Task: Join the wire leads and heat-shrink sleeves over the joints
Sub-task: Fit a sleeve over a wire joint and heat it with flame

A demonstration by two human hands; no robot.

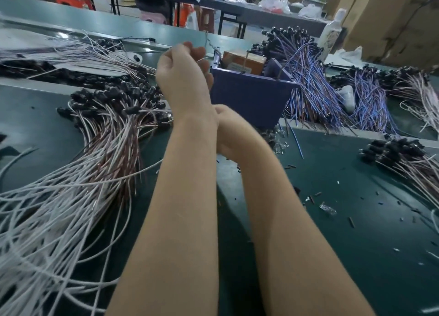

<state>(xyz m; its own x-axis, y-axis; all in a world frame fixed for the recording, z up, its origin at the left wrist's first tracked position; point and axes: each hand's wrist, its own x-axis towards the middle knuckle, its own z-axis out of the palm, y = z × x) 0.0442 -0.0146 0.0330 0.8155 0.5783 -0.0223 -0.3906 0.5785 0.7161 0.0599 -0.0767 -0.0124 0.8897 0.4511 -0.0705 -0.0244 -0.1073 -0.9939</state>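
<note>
Up at twelve o'clock, left grip (183, 70) pinches one thin wire lead (203, 58); right grip (229, 128), half-hidden behind that wrist, unreadable; one purple bin (249, 97) at one o'clock.

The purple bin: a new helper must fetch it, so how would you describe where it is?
On the long green workbench, look at the middle, just right of the raised left hand. The purple bin stands there, with white-and-brown wires to its left and blue-and-purple wires to its right. It alone is an open-topped container among loose wires, and an orange-brown box sits inside.
</note>
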